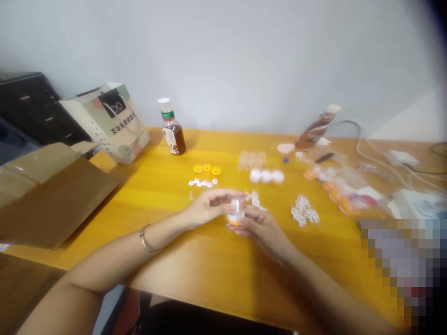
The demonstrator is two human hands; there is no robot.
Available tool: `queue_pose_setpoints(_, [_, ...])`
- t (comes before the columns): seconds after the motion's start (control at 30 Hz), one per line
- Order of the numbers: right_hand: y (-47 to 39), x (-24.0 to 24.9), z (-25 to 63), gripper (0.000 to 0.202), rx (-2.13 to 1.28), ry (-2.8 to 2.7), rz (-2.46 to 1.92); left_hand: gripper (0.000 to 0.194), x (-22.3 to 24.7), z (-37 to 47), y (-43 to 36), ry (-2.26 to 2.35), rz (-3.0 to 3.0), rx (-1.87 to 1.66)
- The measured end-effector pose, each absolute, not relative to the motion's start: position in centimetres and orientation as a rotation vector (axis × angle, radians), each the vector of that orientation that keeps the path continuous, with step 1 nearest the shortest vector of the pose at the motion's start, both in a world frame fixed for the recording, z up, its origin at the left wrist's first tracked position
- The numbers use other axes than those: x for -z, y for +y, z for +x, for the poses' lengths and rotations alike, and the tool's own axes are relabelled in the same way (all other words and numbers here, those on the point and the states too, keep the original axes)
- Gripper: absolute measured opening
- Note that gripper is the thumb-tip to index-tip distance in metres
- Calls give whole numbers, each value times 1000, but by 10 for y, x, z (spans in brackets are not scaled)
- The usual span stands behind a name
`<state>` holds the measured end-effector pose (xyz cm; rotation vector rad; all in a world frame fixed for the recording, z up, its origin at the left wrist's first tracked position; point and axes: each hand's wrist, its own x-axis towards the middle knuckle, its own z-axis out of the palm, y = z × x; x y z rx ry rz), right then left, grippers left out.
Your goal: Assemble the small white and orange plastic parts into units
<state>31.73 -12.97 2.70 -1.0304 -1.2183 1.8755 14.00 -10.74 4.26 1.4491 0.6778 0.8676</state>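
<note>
Between both hands is a small clear plastic cup-like piece with an orange base (236, 213), held over the middle of the table. My left hand (213, 204) has its fingers closed on the clear upper part. My right hand (260, 225) pinches it low, near the orange rim. Just behind the hands lie white plastic bits (255, 200), partly hidden by the fingers. Beyond my left hand are small white discs (203, 183) and yellow-orange rings (207, 169). White round caps (267, 175) stand in a row, with clear cups (251, 159) behind them.
White lattice-like pieces (305, 211) lie to the right, with orange-rimmed parts (344, 195) farther over. An upright drink bottle (173, 135) and a tilted bottle (316, 128) are at the back. A cardboard box (70, 195) and paper bag (111, 123) occupy the left; cables (370, 158) run right.
</note>
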Motion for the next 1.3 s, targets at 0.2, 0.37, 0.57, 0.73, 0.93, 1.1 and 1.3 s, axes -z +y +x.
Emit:
queue_pose_setpoints(0.2, [-133, -29, 315, 37, -1693, -1356, -1061, 29, -44, 142, -111, 834, 1670, -970])
queue_pose_setpoints(0.37, [-135, -28, 314, 30, -1788, -1268, -1010, 34, -40, 141, -113, 580, 1424, -875])
queue_pose_setpoints(0.57, [-136, -28, 314, 30, -1933, -1129, -938, 36, -38, 143, -113, 369, 1254, -815])
queue_pose_setpoints(0.73, [-133, -26, 316, 32, -1930, -1184, -979, 26, -40, 139, -110, 563, 1452, -959])
queue_pose_setpoints(0.93, [-129, -24, 318, 30, -1861, -1216, -1013, 34, -52, 129, -105, 558, 1547, -880])
queue_pose_setpoints(1.1, [-128, -20, 316, 35, -1881, -1279, -978, 24, -54, 126, -103, 773, 1789, -903])
queue_pose_setpoints(1.3, [-128, -20, 315, 34, -1867, -1338, -974, 30, -63, 119, -100, 549, 1794, -734])
